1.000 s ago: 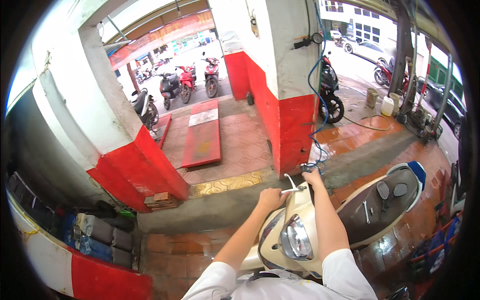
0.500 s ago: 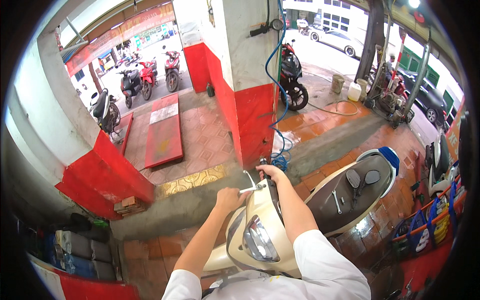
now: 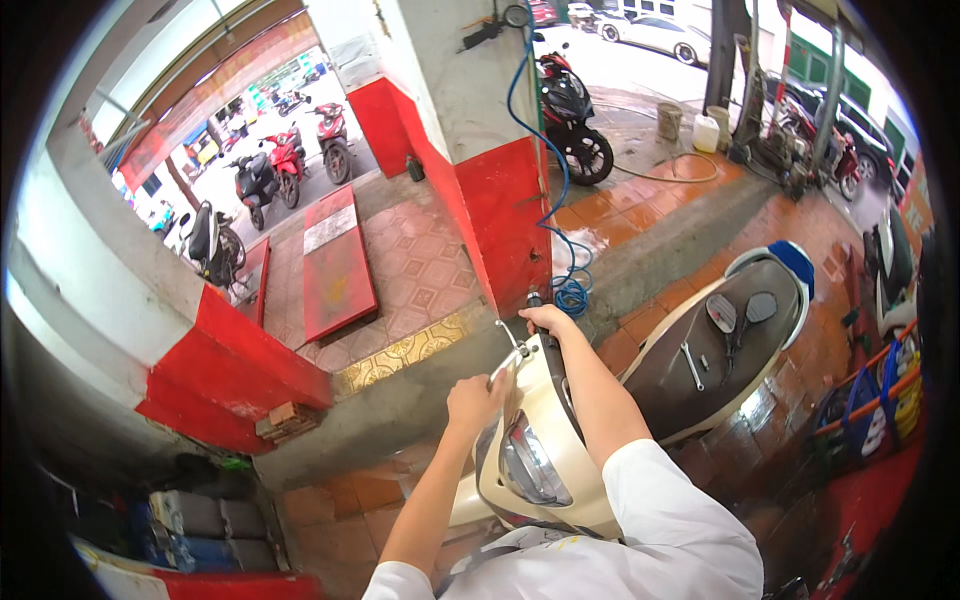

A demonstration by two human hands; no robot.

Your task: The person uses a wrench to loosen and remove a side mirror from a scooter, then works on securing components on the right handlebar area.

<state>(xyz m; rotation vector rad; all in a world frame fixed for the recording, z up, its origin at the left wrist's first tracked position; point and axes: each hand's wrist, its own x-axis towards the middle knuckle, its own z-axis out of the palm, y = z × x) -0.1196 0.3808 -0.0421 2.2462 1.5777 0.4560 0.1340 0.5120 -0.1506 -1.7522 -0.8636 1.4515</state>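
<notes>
A cream scooter (image 3: pixel 525 450) stands below me, with a white brake lever (image 3: pixel 506 334) at the front. My right hand (image 3: pixel 548 322) is closed on its dark right handlebar grip. My left hand (image 3: pixel 472 400) is closed round the left end of the handlebar, whose grip is mostly hidden by the fingers. On the dark brown seat (image 3: pixel 660 390) lie two detached mirrors (image 3: pixel 722 312), a wrench (image 3: pixel 691 366) and a small metal piece (image 3: pixel 704 360).
A red-and-white pillar (image 3: pixel 500 220) carries a blue hose (image 3: pixel 570 295). A red ramp (image 3: pixel 340 300) lies beyond a concrete step (image 3: pixel 650 265). Parked motorbikes (image 3: pixel 575 120) line the openings. Bricks (image 3: pixel 285 422) and jugs (image 3: pixel 200 512) sit left; an orange rack (image 3: pixel 870 405) stands right.
The handlebar has turned: my left hand has moved down and nearer to me, while my right is farther forward. The view has shifted, bringing more of the right side in.
</notes>
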